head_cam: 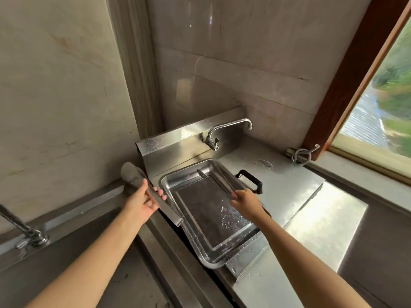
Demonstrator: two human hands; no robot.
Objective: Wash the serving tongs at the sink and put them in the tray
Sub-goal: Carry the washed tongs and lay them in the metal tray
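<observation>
A steel tray [205,260] sits over the sink, wet with droplets. One pair of metal tongs [214,180] lies slanted inside it, tips toward the far rim. My right hand [245,204] pinches the near end of those tongs. A second pair of metal tongs [168,206] is gripped in my left hand [141,202], left of the tray, and slants down to the tray's left rim. A grey scouring pad [131,174] sticks up above that hand; whether it is held together with the tongs I cannot tell.
A chrome tap [231,126] rises from the steel backsplash behind the tray, with no water running. A black handle [252,181] pokes out at the tray's right. The steel counter [295,196] extends right toward a coiled hose [300,157] and a window. Another tap [24,228] stands at the left.
</observation>
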